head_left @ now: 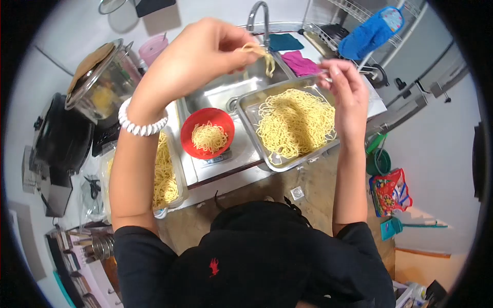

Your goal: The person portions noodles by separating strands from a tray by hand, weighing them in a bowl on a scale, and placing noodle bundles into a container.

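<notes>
Along the white counter (245, 150), the broad rectangular metal tray (250, 114) dominated, heaped with pale yellow noodles (290, 123), loose, curly and tangled! To its left, a translucent rectangular plastic box (181, 186) carried plenty more, partly hidden. Between them, the round red bowl (189, 148) cradled a small nest. And up high, the left hand (205, 49) had its grip pinched on limp, dangling strands (269, 64); the right hand's (350, 84) grip, I couldn't tell.
</notes>
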`<action>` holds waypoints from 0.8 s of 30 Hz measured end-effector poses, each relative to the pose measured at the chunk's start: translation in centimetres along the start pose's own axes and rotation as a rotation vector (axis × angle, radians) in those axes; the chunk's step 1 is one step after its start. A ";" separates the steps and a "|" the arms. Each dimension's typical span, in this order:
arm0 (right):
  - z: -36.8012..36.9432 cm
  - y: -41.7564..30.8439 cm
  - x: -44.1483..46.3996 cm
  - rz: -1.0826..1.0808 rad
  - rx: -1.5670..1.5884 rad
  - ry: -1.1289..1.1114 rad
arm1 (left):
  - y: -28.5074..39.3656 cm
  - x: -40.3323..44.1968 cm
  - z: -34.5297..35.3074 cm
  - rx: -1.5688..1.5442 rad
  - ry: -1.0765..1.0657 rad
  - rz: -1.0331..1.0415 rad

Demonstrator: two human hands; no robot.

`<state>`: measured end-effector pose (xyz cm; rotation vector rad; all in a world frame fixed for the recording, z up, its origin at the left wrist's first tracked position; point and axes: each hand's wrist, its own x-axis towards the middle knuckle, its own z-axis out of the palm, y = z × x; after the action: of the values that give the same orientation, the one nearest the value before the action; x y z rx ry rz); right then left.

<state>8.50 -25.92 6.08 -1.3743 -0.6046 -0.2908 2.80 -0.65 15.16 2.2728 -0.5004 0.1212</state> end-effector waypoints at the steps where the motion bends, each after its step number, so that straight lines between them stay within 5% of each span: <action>1: -0.1 1.1 -0.5 0.054 0.015 -0.005 | -0.9 -0.9 -0.1 0.094 0.021 -0.043; 7: -0.6 6.2 -4.9 0.350 0.016 -0.004 | -7.7 -6.2 1.4 0.342 -0.229 -0.313; 11: -1.7 8.1 -7.4 0.464 0.025 0.010 | -10.7 -9.1 0.8 0.305 0.006 -0.417; 16: -3.1 8.8 -9.1 0.523 0.023 0.063 | -9.2 -10.9 0.2 0.211 0.006 -0.533; 24: -3.7 9.8 -10.6 0.582 0.018 0.065 | -10.8 -10.3 1.3 0.278 0.256 -0.482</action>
<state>5.91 -29.25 -8.21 -1.4540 -0.1346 0.1390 -2.47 8.29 4.36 2.5323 0.2152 0.2451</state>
